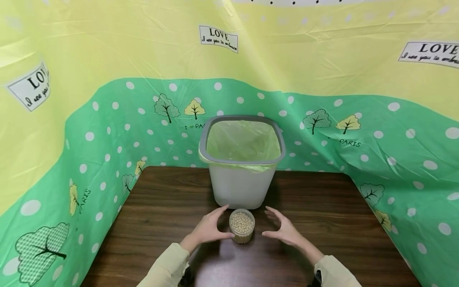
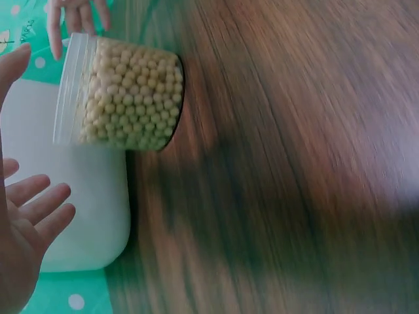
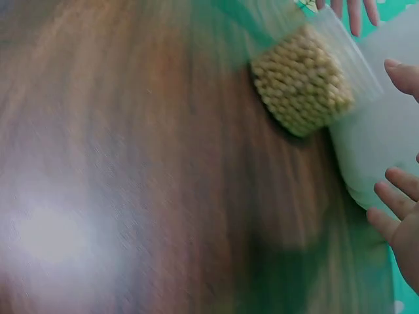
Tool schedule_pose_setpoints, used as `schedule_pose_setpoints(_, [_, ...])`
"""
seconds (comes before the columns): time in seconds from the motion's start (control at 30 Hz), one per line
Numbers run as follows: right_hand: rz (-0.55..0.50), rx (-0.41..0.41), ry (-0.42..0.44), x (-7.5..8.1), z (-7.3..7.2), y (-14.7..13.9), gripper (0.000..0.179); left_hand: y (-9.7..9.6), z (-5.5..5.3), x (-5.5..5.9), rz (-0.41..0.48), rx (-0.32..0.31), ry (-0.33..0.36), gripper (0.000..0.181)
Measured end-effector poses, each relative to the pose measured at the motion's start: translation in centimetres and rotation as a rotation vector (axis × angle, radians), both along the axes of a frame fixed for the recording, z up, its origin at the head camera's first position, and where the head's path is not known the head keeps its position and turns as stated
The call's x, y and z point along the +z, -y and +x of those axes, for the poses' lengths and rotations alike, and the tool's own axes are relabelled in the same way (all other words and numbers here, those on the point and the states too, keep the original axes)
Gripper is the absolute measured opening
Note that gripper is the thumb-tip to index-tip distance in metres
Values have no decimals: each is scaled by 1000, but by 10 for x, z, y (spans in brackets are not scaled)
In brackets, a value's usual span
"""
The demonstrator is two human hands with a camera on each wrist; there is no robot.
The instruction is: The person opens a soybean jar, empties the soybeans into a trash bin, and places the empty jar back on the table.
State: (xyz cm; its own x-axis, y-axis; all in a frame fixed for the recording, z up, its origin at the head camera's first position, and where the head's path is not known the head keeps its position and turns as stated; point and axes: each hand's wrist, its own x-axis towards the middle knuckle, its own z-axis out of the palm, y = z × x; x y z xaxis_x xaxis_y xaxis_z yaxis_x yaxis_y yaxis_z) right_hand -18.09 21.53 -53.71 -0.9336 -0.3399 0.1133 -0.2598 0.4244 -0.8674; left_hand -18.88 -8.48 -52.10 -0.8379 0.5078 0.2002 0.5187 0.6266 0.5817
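Observation:
A clear round jar (image 1: 242,225) full of pale yellow soybeans stands upright on the dark wooden table, close in front of the bin. My left hand (image 1: 211,226) is just left of it, thumb and fingers spread in a curve around that side, the thumb tip close by the jar. On the other side my right hand (image 1: 283,229) has the same spread shape, with a wider gap to the jar. Both wrist views show the jar (image 2: 131,95) between the two hands, its rim toward the bin. Neither hand grips anything.
Behind the jar stands a white bin (image 1: 242,185) with a grey rim and a green liner bag. A green and yellow printed sheet (image 1: 322,95) hangs around the back and sides of the wooden table (image 1: 161,207).

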Motion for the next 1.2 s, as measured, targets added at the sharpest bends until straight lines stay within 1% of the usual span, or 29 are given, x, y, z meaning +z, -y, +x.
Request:
schedule_pose_setpoints(0.1, [-10,6,10,-9,2,9,78,-6,0,-3,7,0,41,93])
schedule_pose_setpoints(0.3, [-8,20,4,-25,2,25,77,-16,-2,-13,14,23,88,92])
schedule_pose_setpoints(0.47, [-24,25,38,-32,0,36,79,-20,-6,-19,29,22,83,89])
schedule_pose_setpoints(0.6, [-24,45,57,-36,-3,42,81,-23,-8,-21,65,17,99,86])
schedule_pose_setpoints(0.67, [-49,62,62,-39,-5,45,82,-24,-10,-22,83,17,118,85])
schedule_pose_setpoints(0.73, [-103,101,76,-42,-8,49,82,-24,-10,-23,102,18,137,84])
schedule_pose_setpoints(0.8, [-161,135,108,-44,-10,51,83,-25,-11,-22,119,24,170,82])
schedule_pose_setpoints(0.87, [-221,164,143,-44,-12,53,84,-26,-11,-19,168,25,233,79])
schedule_pose_setpoints(0.93, [-252,179,167,-44,-13,54,84,-28,-13,-16,233,23,300,76])
schedule_pose_setpoints(1.03, [-264,175,179,-41,-13,53,84,-31,-14,-12,321,19,396,73])
schedule_pose_setpoints(1.13, [-257,187,175,-37,-12,51,82,-32,-14,-9,372,9,452,73])
schedule_pose_setpoints(1.2, [-249,196,170,-31,-9,50,82,-32,-12,-5,402,-2,478,74])
